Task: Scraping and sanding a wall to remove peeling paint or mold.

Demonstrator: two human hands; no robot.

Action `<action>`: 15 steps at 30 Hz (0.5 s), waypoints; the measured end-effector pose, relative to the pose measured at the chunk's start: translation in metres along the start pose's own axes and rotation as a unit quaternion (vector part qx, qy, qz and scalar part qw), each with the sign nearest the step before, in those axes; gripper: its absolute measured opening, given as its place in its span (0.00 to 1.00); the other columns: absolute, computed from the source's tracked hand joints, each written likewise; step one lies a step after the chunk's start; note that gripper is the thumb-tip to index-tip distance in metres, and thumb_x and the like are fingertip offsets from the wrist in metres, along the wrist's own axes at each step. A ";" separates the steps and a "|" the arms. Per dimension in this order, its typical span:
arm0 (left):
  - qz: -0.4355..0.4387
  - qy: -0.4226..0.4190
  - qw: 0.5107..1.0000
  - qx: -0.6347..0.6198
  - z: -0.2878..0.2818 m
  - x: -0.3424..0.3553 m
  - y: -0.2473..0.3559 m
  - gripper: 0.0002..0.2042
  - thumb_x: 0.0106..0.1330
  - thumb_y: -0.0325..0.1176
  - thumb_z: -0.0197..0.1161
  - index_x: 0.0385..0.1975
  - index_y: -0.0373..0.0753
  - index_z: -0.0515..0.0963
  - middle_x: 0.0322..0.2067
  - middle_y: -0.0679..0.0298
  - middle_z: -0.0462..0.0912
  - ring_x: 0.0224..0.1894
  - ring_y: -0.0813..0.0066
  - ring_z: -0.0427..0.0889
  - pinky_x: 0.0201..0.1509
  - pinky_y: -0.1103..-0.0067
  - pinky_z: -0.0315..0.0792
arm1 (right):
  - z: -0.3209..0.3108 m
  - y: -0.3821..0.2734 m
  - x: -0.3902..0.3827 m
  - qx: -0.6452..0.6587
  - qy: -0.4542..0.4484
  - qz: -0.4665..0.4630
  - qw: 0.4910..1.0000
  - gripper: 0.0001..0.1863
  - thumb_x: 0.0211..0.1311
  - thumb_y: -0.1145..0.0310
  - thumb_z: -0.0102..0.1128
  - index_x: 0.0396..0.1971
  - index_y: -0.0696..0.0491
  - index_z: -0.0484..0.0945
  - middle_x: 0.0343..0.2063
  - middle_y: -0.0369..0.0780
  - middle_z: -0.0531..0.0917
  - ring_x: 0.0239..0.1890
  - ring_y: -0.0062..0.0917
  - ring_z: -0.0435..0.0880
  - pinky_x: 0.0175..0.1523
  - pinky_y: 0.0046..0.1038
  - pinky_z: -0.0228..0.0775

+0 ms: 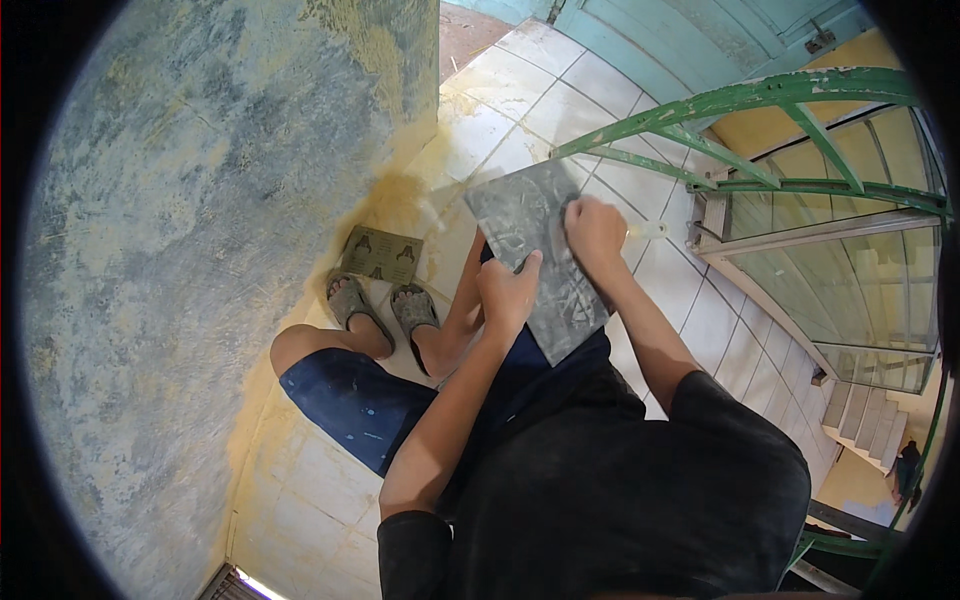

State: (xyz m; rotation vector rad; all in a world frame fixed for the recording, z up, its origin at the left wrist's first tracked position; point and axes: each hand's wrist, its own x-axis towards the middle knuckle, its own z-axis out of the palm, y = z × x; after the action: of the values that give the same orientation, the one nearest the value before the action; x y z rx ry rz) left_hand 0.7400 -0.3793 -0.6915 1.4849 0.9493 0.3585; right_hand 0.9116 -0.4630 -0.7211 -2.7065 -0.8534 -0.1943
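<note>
A grey, scuffed rectangular sheet (548, 310) lies tilted over my bent legs. My left hand (507, 285) grips its left side, thumb lying on its face. My right hand (595, 235) is closed at the sheet's upper right edge, fingers curled onto it. A pale handle with a hole (650, 230) shows just right of my right hand; the rest of it is hidden. A greenish-grey printed square sheet (382, 250) lies on the floor just beyond my sandals (420, 318).
A mottled plastered wall (160, 250) rises on the left. Yellowish-dusted white tiles (515, 80) surround me. A green metal railing (730, 100) and glazed panels (840, 280) stand on the right, with small steps (860, 420) lower down. A turquoise door (680, 45) is beyond.
</note>
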 end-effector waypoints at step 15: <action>-0.001 -0.004 1.000 0.009 -0.004 0.007 -0.015 0.18 0.64 0.32 0.72 0.50 0.27 0.81 0.43 0.50 0.90 0.44 0.61 0.89 0.51 0.71 0.78 | -0.010 -0.028 -0.016 -0.001 -0.034 -0.005 0.999 0.17 0.64 0.60 0.57 0.24 0.57 0.84 0.21 0.53 0.84 0.26 0.49 0.86 0.35 0.50 0.78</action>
State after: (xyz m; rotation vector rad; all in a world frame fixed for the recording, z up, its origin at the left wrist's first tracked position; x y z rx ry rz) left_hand 0.7365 -0.3736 -0.7068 1.5006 0.9484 0.3433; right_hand 0.8819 -0.4526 -0.7086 -2.7250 -0.8856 -0.1044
